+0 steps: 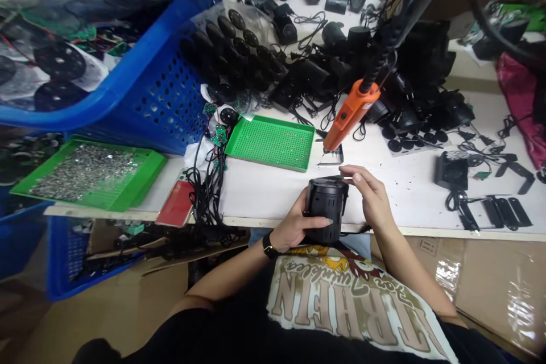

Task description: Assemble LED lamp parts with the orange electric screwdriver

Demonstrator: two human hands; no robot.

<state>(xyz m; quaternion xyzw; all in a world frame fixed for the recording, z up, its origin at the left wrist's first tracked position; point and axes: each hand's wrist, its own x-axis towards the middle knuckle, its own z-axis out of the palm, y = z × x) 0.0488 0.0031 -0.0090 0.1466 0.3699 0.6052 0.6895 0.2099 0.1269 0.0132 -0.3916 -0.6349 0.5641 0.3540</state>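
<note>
Two hands steady a black cylindrical housing (326, 211) above the table's front edge (251, 219): left hand (296, 223) wraps its side, right hand (370, 196) grasps its upper rim. Orange electric screwdriver (352, 116) hangs at 12 o'clock.

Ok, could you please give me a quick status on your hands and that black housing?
Left hand gripping black cylindrical housing at its side. Right hand on its top edge. Orange electric screwdriver hanging beyond, not touching it.

Room ran rightward from the right hand (371, 196) along the near desk (405, 199) to the black cables (463, 202); the hanging orange electric screwdriver (352, 116) blocked the far way.
</note>
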